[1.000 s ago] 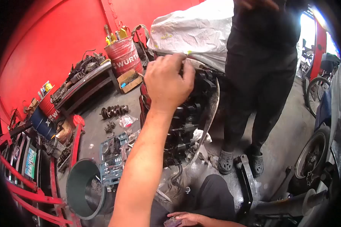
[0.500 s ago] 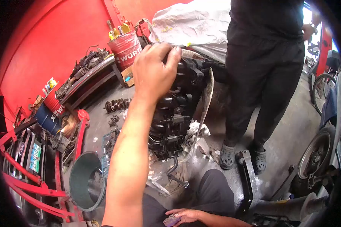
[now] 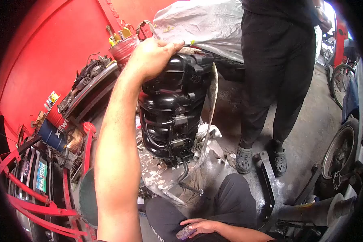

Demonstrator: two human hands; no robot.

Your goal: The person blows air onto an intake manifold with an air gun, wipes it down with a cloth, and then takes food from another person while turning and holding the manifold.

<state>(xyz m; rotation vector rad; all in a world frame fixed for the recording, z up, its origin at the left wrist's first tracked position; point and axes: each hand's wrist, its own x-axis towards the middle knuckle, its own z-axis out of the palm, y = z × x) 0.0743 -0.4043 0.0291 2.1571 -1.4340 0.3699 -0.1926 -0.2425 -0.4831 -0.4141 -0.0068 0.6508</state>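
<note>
A glossy black plastic engine intake manifold [image 3: 171,107] stands in front of me on a stained, whitish sheet [image 3: 157,175]. My left hand [image 3: 154,58] is at its far upper end, thumb stretched to the right and the other fingers bent over the edge, their tips hidden. Down by my lap, my right hand [image 3: 203,226] rests with a small grimy purple pad [image 3: 186,232] between thumb and fingers; I cannot tell if it is sponge or cloth. A short black hose [image 3: 185,173] sticks out of the manifold's near end.
A person in dark trousers [image 3: 270,80] and grey clogs stands at the right, beside a metal jack [image 3: 268,177]. A green tub [image 3: 88,197] and red metal frame [image 3: 48,205] are on the left. A wheel [image 3: 341,149] stands far right.
My left hand has come down onto the manifold's upper end, and my view has shifted. More of the manifold shows. The right hand still holds the purple pad.
</note>
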